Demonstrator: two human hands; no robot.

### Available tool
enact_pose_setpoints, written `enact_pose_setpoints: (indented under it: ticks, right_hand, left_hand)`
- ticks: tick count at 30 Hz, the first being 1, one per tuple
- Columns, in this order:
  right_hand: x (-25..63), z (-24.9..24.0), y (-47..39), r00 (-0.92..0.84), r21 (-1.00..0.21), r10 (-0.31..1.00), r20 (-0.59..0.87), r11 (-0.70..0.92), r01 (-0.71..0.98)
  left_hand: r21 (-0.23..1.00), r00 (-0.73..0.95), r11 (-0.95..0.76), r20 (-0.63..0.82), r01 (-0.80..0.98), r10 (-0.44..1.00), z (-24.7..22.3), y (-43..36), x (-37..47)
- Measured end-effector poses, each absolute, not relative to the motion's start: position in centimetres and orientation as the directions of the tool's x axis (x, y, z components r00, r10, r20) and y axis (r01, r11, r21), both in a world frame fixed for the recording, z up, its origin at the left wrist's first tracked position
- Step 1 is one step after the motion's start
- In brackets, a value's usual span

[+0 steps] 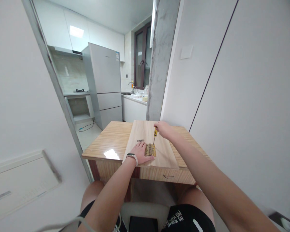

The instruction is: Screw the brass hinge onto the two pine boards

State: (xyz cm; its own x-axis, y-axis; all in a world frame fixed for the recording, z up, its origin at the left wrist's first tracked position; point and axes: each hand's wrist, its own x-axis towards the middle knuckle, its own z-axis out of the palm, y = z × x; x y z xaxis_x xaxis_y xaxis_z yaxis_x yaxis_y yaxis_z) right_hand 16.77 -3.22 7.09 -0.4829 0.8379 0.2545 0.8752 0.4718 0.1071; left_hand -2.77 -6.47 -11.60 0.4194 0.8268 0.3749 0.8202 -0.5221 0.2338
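Black shorts [189, 219] are closest to the lens, lol. Right hand [163, 129] has its fingers closed around a yellow-handled screwdriver [155, 132], tip down at the far edge of a brass hinge [150, 149]. Left hand [139, 153] is open and flat right beside the hinge, fingers spread on the pale wood [164, 158]. Small metal bits [140, 140] sit just past those fingers, striped desk [111, 138] underneath, grey fridge [107, 72] way beyond.
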Motion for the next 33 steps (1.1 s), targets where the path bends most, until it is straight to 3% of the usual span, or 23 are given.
enact_pose_setpoints:
  ticks: [7,13,23,33]
  right_hand:
    - [16.6,7.7,-3.0,-0.49,0.138,0.851,0.187,0.472,0.871]
    - [16.8,7.7,-3.2,-0.409,0.202,0.896,0.175,0.374,0.905]
    - [15.7,7.2,-3.4,-0.254,0.15,0.945,0.207,0.226,0.963]
    - [16.4,6.6,-3.2,-0.44,0.133,0.854,0.276,0.42,0.898]
  left_hand:
    - [0.241,0.414,-0.507,0.349,0.827,0.841,-11.6,-6.5,-2.8]
    - [0.248,0.408,-0.494,0.327,0.833,0.852,-11.5,-6.6,-2.9]
    - [0.259,0.415,-0.501,0.325,0.826,0.85,-11.0,-6.8,-2.7]
    - [0.251,0.412,-0.501,0.334,0.828,0.848,-11.3,-6.6,-2.8]
